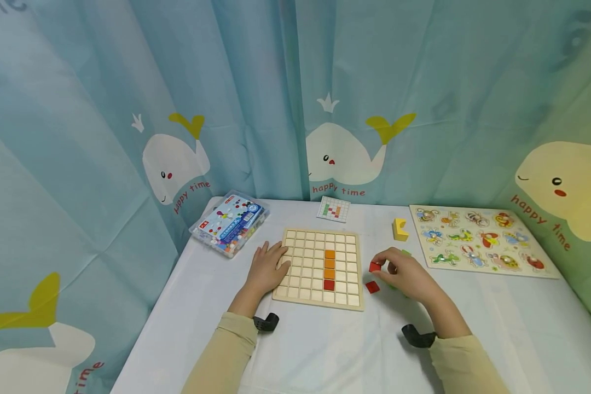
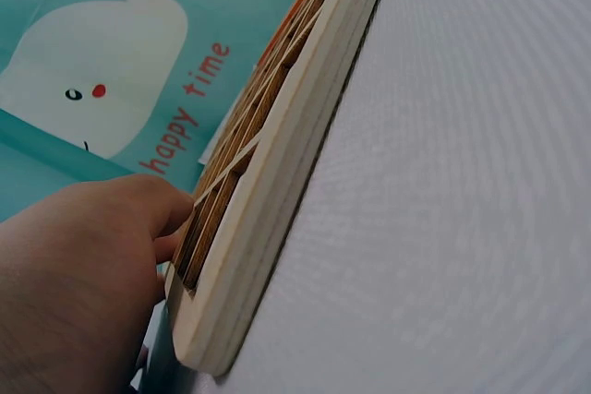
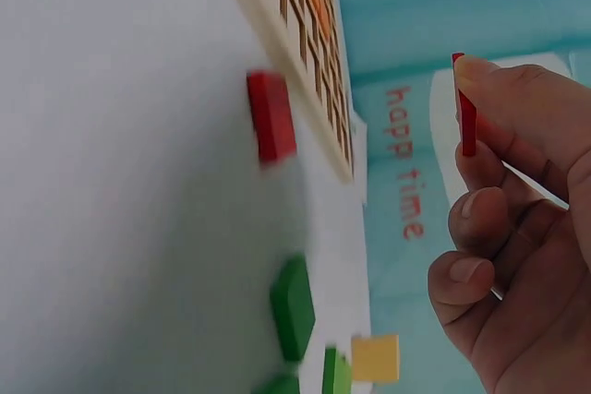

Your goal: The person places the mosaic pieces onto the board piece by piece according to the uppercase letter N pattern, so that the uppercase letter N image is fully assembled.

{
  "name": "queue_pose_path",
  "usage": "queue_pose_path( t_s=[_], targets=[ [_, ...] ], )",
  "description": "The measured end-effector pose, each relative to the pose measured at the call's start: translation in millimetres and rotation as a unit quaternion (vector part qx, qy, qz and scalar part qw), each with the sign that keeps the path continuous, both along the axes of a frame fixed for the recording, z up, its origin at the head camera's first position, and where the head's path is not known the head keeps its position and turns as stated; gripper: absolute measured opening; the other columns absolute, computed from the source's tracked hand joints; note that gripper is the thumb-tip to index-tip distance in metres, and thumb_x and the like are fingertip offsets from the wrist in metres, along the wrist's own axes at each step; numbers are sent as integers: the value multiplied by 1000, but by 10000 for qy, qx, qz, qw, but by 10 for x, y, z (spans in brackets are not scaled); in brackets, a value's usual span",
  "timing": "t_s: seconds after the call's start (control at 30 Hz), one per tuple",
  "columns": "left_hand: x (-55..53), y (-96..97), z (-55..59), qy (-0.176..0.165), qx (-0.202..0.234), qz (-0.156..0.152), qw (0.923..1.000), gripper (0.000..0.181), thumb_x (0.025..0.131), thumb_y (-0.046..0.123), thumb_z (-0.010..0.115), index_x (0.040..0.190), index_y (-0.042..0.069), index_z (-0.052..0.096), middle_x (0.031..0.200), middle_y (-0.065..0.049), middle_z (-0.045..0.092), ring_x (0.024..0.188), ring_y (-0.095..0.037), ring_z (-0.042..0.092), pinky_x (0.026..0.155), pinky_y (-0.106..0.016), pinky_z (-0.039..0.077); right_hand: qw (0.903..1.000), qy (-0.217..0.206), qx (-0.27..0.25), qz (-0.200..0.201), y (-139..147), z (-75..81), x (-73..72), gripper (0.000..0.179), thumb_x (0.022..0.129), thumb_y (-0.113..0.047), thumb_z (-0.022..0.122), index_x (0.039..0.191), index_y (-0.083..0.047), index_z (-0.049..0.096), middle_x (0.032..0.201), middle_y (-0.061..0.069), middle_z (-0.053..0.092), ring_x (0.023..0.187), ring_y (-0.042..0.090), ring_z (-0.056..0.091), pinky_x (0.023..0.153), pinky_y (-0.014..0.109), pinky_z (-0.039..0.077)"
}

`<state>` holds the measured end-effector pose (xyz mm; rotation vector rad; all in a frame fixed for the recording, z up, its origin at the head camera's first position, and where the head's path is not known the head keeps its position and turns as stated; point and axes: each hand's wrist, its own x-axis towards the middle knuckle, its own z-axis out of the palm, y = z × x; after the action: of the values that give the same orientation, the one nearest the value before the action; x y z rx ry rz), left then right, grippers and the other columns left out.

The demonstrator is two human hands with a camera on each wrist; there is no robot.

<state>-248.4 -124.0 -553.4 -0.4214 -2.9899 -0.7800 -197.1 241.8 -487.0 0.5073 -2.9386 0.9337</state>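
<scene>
A wooden grid board (image 1: pixel 318 304) lies flat on the table, with several orange tiles (image 1: pixel 329 264) and one red tile (image 1: pixel 329 285) lined up in a single column. My left hand (image 1: pixel 265 270) rests on the board's left edge, its fingers loosely extended over the cells. To the right of the board, my right hand (image 1: pixel 407 276) pinches a red square tile (image 3: pixel 467 115) between thumb and fingers, above the table. Another red tile (image 1: pixel 372 287) lies on the cloth below it. Green pieces (image 3: pixel 294 309) lie near that hand, partly hidden by it in the head view.
Behind the grid board lies a small pattern card (image 1: pixel 333 209). A clear plastic box (image 1: pixel 230 223) of coloured pieces stands at the back left. To the right are a yellow block (image 1: pixel 400 230) and an insect picture puzzle (image 1: pixel 482 241). A whale-print curtain (image 1: pixel 256 98) hangs behind the table.
</scene>
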Motion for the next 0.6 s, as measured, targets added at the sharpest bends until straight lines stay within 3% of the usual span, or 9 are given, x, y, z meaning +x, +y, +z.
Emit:
queue_pose_path(
  t_s=[0.6],
  targets=[
    [-3,-5,-1,-17,32,-21,10000,50,101,40,49,146,17,50,157,-6,40,152,-39,18,126,-54,8,9980,-411,-199,435,-656,-37,-184,20,89,-27,74,107,-19,67,96,-4,58,72,13,49,56,25,44]
  ],
)
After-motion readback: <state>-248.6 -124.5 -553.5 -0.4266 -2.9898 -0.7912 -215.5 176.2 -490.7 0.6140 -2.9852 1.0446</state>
